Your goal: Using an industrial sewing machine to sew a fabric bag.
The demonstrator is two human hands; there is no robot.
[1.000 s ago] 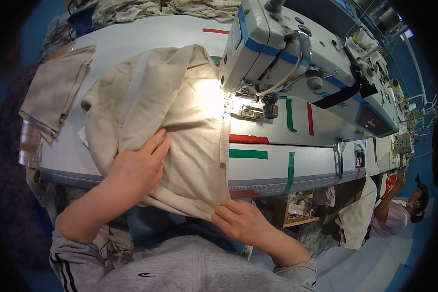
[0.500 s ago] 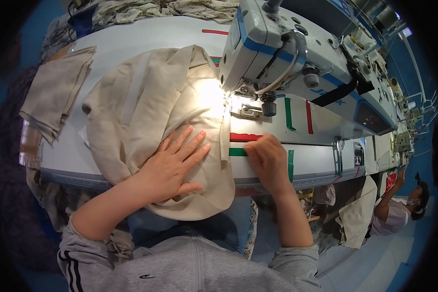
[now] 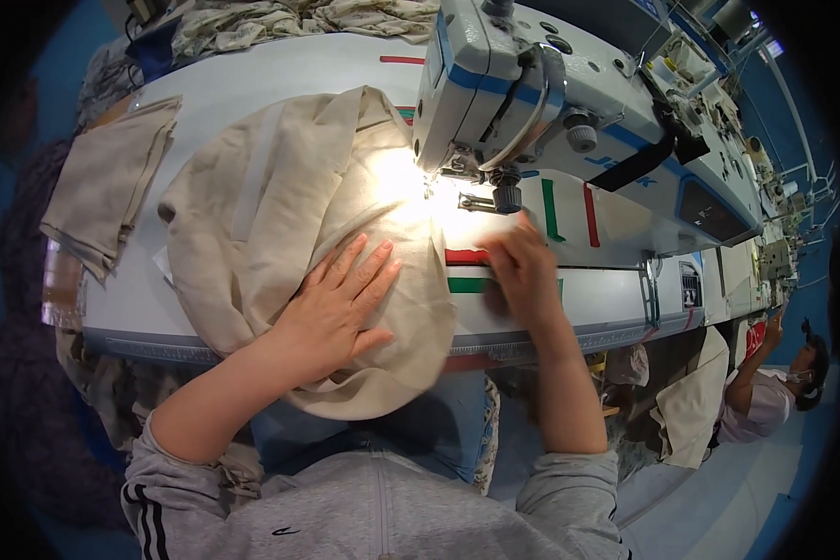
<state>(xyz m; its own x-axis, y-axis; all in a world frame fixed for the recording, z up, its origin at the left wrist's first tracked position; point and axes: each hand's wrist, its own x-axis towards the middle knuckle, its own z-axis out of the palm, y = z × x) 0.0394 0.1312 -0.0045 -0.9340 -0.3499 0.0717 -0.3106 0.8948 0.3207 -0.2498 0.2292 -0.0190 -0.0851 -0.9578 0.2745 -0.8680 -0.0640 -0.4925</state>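
Moved since half a second ago: right hand [image 3: 527, 271], now a little farther up the table [image 3: 215, 93] and blurred; left hand [image 3: 341, 303] unmoved. At far left, folded beige pile [image 3: 112, 187]. Right of it, large loose beige cloth [image 3: 289, 168], rumpled, with near end hanging over the table's near edge. Only slightly longer than broad, long axis roughly near to far, right edge running along just beside the brightly lit needle of the sewing machine [image 3: 476, 93]. On the cloth's near right part, left hand lying flat, palm down, fingers straight and slightly parted, gripping nothing. Just right of that edge and apart from it, right hand over the near red strip [image 3: 467, 257], fingers seemingly curled; impossible to tell of any hold. Cloth thus beneath the left hand, the nearer one, and leftward of the right. Farther right, green strip [image 3: 551, 210], then another person [image 3: 765, 406] in a pale top.
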